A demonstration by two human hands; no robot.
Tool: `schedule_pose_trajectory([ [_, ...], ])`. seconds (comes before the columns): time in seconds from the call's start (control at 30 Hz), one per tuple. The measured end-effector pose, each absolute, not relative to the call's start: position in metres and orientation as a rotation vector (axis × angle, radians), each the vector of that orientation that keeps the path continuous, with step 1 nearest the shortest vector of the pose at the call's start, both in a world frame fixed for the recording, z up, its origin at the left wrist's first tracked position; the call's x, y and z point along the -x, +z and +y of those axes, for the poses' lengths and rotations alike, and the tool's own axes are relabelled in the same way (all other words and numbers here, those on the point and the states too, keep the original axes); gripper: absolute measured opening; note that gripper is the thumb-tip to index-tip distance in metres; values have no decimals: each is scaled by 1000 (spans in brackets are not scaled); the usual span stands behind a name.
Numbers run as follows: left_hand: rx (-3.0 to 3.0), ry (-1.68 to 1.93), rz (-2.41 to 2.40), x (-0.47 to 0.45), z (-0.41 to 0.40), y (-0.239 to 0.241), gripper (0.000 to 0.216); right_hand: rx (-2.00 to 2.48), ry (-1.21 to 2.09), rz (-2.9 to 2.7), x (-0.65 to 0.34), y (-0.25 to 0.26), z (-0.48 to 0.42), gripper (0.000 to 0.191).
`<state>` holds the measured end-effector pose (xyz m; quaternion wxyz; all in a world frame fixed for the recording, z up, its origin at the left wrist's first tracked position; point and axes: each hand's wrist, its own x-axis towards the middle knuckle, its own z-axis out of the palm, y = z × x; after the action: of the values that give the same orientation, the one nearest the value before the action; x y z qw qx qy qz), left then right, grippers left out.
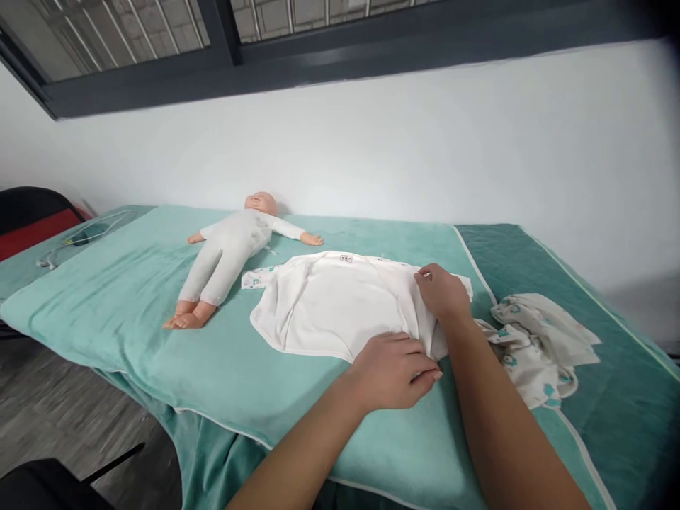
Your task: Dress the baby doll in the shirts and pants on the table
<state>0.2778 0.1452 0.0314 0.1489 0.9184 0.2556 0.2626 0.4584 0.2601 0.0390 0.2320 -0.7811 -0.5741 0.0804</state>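
Note:
A white baby shirt (340,304) lies spread flat, inside upward, with a small label at its neckline and a patterned sleeve reaching left. At its lower right edge, my left hand (396,372) is closed, with the fingers curled onto the cloth; the fingertips are partly hidden. My right hand (443,292) pinches the fabric near the upper right side, thumb and forefinger close together. Left of the shirt, a baby doll (234,244) in a white suit rests on its back, with its head toward the wall.
A crumpled patterned baby garment (536,343) lies right of my right forearm. Light green cloth (132,283) covers the table over a darker green one (621,397). A thin white cord or tube (85,234) is at the far left, near a red and black chair (37,227). A white wall stands behind.

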Motion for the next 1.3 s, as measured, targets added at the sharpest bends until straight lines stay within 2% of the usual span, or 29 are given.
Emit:
schedule_pose_trajectory([
  [0.2, -2666, 790, 861, -278, 148, 30, 37, 1692, 52, -1797, -452, 37, 260, 43],
  [0.37, -2645, 850, 897, -279, 148, 26, 41, 1463, 168, -2179, -435, 26, 258, 52],
  [0.57, -2513, 1078, 1316, -261, 140, 24, 34, 1524, 138, -2386, -426, 20, 256, 55],
  [0.73, -2427, 1015, 1727, -223, 118, 20, 26, 1560, 79, -2375, -426, 17, 256, 60],
  [0.9, -2481, 897, 1726, -203, 106, 18, 23, 1566, 3, -2359, -422, 18, 253, 60],
  [1.3, -2432, 949, 1766, -200, 106, 19, 24, 1814, -159, -2341, -408, 17, 188, 65],
])
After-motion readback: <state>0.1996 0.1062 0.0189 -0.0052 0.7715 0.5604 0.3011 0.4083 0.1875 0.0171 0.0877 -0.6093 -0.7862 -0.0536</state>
